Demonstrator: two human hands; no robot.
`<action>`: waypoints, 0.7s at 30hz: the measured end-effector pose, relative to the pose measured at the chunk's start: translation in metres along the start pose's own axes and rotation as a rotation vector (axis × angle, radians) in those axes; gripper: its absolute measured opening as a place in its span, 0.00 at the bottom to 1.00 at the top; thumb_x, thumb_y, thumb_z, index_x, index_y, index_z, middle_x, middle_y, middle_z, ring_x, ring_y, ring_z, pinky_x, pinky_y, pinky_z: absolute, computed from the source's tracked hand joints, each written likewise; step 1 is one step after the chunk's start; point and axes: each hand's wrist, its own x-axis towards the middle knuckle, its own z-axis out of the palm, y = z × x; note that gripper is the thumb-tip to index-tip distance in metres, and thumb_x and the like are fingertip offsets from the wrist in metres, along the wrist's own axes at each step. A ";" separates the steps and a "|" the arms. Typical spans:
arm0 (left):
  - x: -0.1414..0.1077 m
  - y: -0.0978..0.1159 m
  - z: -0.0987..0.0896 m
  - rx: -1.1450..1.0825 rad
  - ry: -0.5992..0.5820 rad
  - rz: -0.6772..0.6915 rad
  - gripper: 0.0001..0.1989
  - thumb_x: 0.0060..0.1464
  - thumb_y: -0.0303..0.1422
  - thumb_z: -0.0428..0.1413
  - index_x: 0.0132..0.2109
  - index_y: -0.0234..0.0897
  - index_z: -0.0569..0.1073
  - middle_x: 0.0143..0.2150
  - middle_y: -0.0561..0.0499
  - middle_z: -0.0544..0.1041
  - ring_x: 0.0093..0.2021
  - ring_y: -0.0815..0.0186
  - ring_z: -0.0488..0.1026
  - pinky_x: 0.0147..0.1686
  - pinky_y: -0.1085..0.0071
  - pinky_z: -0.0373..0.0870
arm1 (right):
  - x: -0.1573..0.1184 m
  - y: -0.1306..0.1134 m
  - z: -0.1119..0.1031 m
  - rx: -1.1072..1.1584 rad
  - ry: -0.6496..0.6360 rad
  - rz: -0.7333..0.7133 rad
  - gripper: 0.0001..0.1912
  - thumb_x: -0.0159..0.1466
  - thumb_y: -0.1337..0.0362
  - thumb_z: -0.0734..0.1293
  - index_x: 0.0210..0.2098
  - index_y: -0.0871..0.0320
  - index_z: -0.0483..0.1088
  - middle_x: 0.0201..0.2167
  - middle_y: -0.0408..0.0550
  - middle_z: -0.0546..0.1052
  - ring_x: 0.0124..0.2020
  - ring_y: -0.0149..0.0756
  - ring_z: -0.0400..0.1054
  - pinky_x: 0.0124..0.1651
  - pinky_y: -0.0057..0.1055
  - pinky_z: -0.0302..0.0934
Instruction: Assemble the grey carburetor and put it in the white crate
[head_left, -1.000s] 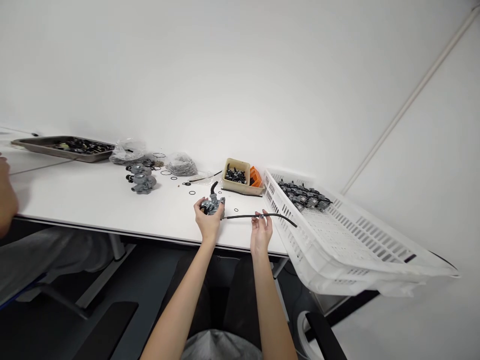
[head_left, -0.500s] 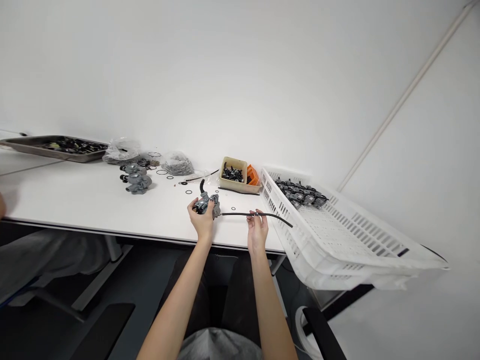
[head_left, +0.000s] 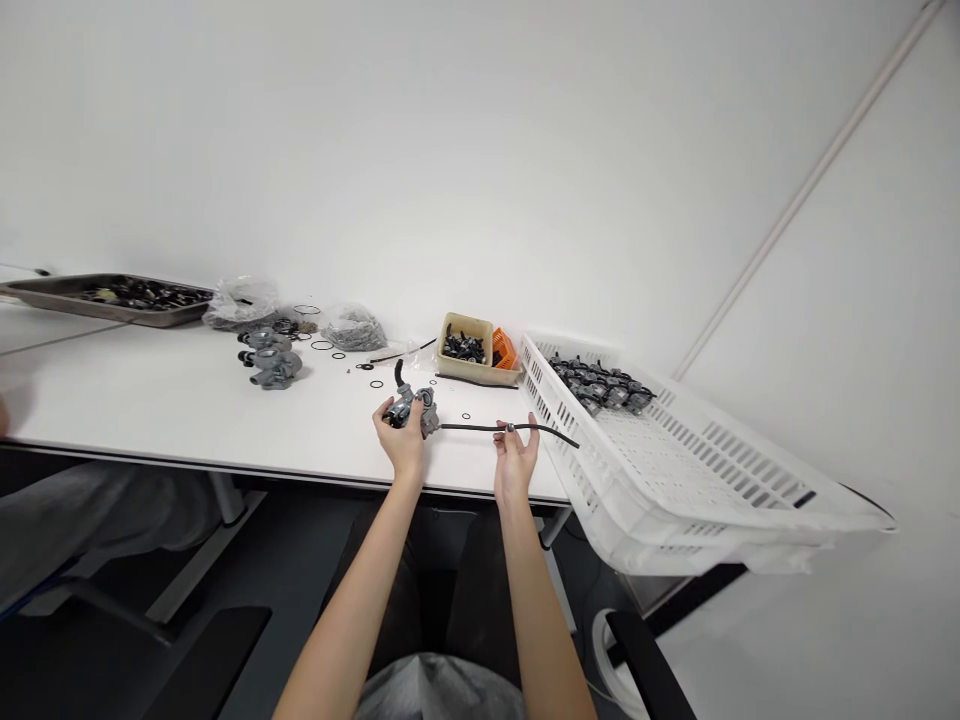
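Observation:
My left hand (head_left: 403,440) is closed around a grey metal carburetor (head_left: 427,410) just above the table's front edge. A short bent black tube sticks up from its top. From its right side a long thin black hose (head_left: 472,428) runs out to the right. My right hand (head_left: 515,455) pinches this hose partway along, between thumb and fingers. Past those fingers the free end droops toward the crate. Several more grey carburetors (head_left: 271,365) stand on the table to the left.
A white slatted crate (head_left: 600,490) at the right holds several carburetors (head_left: 604,383). Behind my hands are a cream bin (head_left: 480,370) of small black parts and an orange basket (head_left: 504,350). Plastic bags (head_left: 352,328) and a metal tray (head_left: 90,300) lie left. A person's hand shows at the far left edge.
Both hands keep their holds. The carburetor has tilted slightly, and some fingers of my right hand have lifted a little at the hose. The view has shifted slightly.

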 end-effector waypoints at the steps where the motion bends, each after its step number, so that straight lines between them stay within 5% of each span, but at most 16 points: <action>1: 0.000 0.000 0.000 -0.005 0.002 -0.001 0.26 0.47 0.40 0.64 0.51 0.37 0.66 0.49 0.44 0.72 0.45 0.62 0.74 0.42 0.63 0.74 | -0.001 -0.001 0.000 -0.002 -0.002 -0.002 0.42 0.56 0.58 0.71 0.63 0.53 0.49 0.33 0.44 0.78 0.26 0.28 0.66 0.40 0.33 0.63; 6: 0.000 0.000 0.000 -0.023 -0.001 -0.016 0.25 0.49 0.39 0.63 0.51 0.36 0.66 0.47 0.44 0.73 0.42 0.63 0.75 0.39 0.64 0.75 | -0.004 -0.004 0.001 -0.020 -0.017 -0.013 0.49 0.56 0.60 0.72 0.67 0.51 0.39 0.28 0.40 0.78 0.22 0.27 0.60 0.33 0.29 0.57; 21: 0.002 -0.002 0.000 -0.046 -0.001 -0.048 0.26 0.48 0.40 0.64 0.52 0.37 0.66 0.49 0.44 0.73 0.43 0.62 0.75 0.40 0.62 0.76 | -0.003 -0.002 0.001 -0.067 0.000 -0.018 0.53 0.55 0.58 0.72 0.69 0.53 0.36 0.29 0.41 0.78 0.22 0.27 0.59 0.33 0.29 0.57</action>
